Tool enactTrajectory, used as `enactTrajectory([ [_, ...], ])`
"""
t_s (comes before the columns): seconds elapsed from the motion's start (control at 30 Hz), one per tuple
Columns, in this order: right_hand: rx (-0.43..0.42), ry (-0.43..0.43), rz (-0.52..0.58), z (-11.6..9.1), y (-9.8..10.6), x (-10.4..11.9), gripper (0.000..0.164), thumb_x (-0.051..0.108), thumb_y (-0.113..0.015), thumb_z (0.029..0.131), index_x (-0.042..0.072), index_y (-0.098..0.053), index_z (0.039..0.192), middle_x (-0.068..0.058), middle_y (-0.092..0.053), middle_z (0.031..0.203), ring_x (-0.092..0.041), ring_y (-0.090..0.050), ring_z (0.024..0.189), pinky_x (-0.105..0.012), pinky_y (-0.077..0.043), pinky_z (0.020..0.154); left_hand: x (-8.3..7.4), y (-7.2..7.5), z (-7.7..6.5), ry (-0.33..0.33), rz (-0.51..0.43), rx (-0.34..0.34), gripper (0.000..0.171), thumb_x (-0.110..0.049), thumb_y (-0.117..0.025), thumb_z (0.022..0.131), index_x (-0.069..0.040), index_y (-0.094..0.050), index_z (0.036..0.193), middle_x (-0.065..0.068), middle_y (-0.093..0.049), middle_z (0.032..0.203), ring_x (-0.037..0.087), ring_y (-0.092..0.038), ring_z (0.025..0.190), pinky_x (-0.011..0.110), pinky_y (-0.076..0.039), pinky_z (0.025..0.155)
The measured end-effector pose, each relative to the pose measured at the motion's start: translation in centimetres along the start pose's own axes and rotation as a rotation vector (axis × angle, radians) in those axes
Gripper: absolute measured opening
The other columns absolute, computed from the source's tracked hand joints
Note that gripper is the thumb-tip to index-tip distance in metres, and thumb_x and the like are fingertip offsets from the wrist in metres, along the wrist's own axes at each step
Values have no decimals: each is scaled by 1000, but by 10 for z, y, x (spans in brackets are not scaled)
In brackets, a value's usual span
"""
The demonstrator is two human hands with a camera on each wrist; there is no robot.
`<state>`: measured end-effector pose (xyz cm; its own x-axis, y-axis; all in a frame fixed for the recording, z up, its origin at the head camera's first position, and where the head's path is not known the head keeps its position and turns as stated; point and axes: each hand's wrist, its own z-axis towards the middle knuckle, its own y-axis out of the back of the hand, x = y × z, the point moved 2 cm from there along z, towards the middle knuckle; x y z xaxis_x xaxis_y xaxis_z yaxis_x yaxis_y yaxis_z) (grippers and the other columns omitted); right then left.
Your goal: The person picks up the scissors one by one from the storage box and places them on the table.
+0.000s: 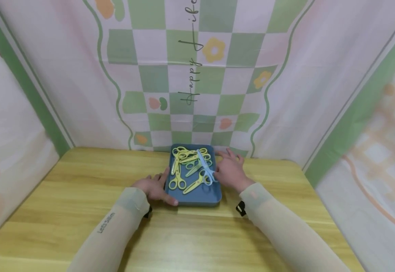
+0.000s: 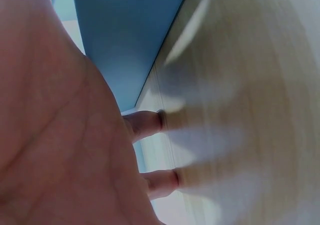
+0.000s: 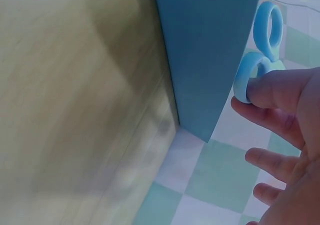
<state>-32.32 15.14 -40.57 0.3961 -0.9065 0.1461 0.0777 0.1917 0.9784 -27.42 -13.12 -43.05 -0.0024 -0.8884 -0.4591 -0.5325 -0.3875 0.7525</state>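
Observation:
A blue-grey tray stands on the table with several pairs of scissors in it. Yellow scissors lie along its left side, and green scissors lie near the middle. Light blue scissors slant over the others, handles toward the right rim. My right hand pinches one handle loop between thumb and forefinger, its other fingers spread apart. At the tray's left side, my left hand rests with extended fingers along the wall and thumb near the front corner. In the left wrist view, its palm hides part of the tray.
The wooden table extends around the tray. Behind it hangs a green-and-white checked curtain, close to the tray's far edge. Pale fabric panels close off both sides. A black wrist strap shows under the right sleeve.

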Motion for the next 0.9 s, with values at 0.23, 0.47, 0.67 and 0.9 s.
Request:
enactTrajectory([
  [0.23,-35,-6,-2,-9,1,-5,28,19,-68,81,25,-61,55,-16,-52,144,-48,-19,144,-73,-8,104,2,-1,2,15,3,2,143,-76,-80,59,-26,7,160,13,-13,165,48,-7,146,64,-14,112],
  [0.47,-58,-23,21,-13,0,-11,29,19,-70,83,24,-62,55,-12,-69,121,-44,-19,144,-72,-7,104,2,0,2,-13,-9,-3,141,-73,-81,62,-23,7,161,16,-13,164,52,-7,144,66,-14,111],
  [0.67,-70,-32,11,-18,1,-17,30,17,-72,81,23,-61,54,-15,-63,131,-45,-21,143,-72,-9,103,4,-2,9,11,5,7,145,-77,-80,58,-26,8,160,13,-12,165,49,-6,146,64,-14,112],
  [0.9,-97,-25,18,-25,0,-22,28,16,-69,81,23,-62,55,-18,-62,131,-46,-23,141,-71,-12,102,3,0,6,20,-3,13,146,-77,-80,57,-26,9,160,14,-11,165,48,-5,146,64,-13,112],
])
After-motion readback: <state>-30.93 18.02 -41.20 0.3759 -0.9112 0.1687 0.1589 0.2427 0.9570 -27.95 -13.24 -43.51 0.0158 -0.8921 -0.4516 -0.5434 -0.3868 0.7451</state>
